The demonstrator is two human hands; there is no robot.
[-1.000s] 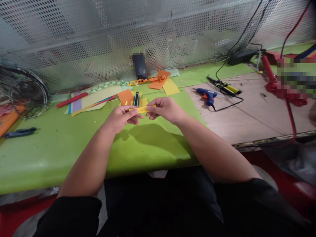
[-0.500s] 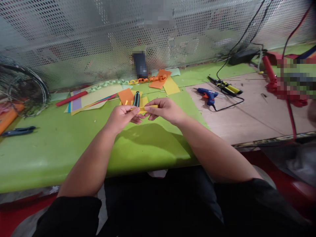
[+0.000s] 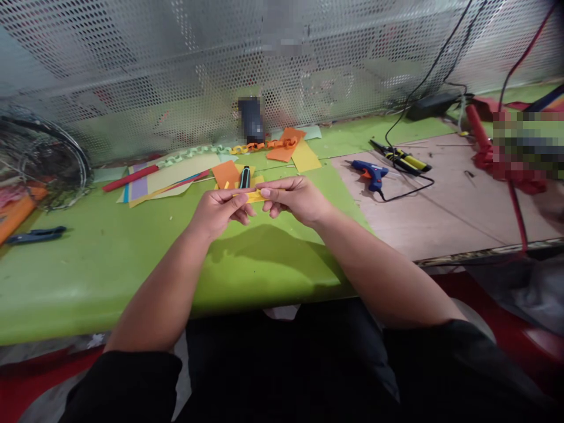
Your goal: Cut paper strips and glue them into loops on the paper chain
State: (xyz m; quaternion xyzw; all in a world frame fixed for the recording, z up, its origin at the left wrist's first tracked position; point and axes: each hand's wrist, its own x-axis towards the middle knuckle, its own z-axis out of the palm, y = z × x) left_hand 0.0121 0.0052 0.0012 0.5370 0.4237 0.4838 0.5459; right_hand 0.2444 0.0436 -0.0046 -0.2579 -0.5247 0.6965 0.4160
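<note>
pinching a narrow yellow paper strip (image 3: 252,197) above the green tabletop (image 3: 88,282), left hand (image 3: 218,210) and right hand (image 3: 294,198) closed on it from both ends; right fingers (image 3: 268,192) now cover the end exposed earlier.

Your left hand (image 3: 215,212) and right hand (image 3: 293,198) share one yellow paper strip (image 3: 255,197). The desk (image 3: 88,282) carries one paper chain (image 3: 194,153) near its back edge, one blue hot glue gun (image 3: 369,174), one box cutter (image 3: 245,176), and two pairs of pliers (image 3: 399,160), the second pair (image 3: 35,236) by the left edge.
</note>
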